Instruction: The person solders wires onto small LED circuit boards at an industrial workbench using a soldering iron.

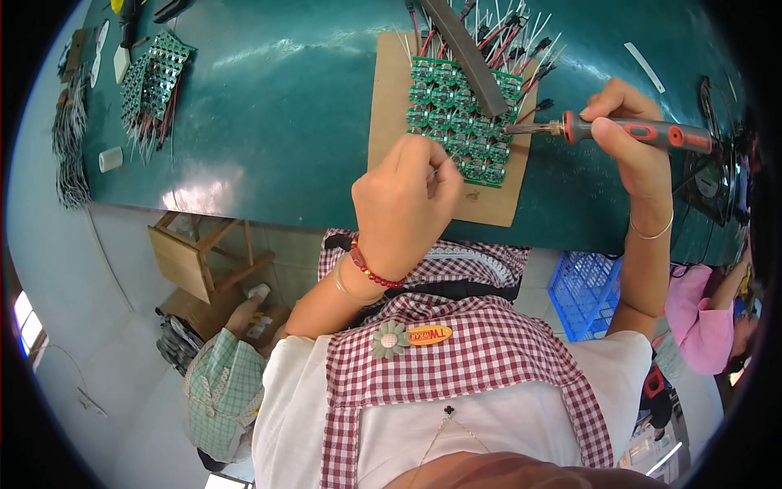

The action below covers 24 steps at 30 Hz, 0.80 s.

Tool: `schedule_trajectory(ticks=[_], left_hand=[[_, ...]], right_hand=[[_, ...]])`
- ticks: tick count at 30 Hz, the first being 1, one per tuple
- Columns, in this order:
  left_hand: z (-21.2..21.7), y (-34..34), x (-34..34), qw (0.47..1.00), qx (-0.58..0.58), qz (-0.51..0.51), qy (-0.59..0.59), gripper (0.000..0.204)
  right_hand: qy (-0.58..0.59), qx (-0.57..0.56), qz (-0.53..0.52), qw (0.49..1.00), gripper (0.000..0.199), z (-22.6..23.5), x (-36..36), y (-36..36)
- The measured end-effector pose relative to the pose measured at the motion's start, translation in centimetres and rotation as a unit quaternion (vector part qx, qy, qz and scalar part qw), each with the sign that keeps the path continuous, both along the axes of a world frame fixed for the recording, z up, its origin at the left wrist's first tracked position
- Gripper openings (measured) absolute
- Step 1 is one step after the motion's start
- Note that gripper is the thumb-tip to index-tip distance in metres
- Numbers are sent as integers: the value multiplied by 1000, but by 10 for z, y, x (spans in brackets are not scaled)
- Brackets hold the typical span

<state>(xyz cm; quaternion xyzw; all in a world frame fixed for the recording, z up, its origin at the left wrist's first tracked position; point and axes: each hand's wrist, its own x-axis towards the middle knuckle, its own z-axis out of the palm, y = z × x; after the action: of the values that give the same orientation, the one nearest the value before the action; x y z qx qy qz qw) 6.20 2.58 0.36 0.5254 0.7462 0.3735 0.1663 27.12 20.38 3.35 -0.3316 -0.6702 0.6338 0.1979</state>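
Note:
My right hand (631,134) grips a soldering iron (643,132) by its dark grey and red handle. Its metal tip points left and meets the right part of a panel of green circuit boards (460,102). My left hand (407,183) is closed in a pinch at the panel's lower left; whatever its fingers hold is hidden. Under the panel lies a brown cardboard sheet (489,204). A dark grey bar (468,61) rests slantwise across the boards. Red, black and white wires (513,41) fan out from the panel's far side.
More circuit boards with wires (155,81) lie at the left, near a white roll (111,159) and a hanging wire bundle (70,147). A white strip (644,67) is at the far right on the green table (269,130). Below stand a wooden stool (183,257) and blue crate (582,293). Other people sit nearby.

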Motion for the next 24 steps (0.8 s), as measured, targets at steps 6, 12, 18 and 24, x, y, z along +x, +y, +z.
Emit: schedule_trajectory(ticks=[6,12,18,24], left_hand=[[-3,1,1,1000,4,-10,-4,17],[-2,-2,-3,1000,2,6,8,17],[-9,0,-5,1000,12,-4,20,17],[-12,5,-3,1000,23,8,11,14]], right_hand=[[-15,2,9,1000,16,0,-5,-8],[8,-4,2,1000,15,1,-12,-13],[3,-10,12,1000,13,-4,-22,-19],[-5,-10,19,1000,14,-4,-23,-22]])
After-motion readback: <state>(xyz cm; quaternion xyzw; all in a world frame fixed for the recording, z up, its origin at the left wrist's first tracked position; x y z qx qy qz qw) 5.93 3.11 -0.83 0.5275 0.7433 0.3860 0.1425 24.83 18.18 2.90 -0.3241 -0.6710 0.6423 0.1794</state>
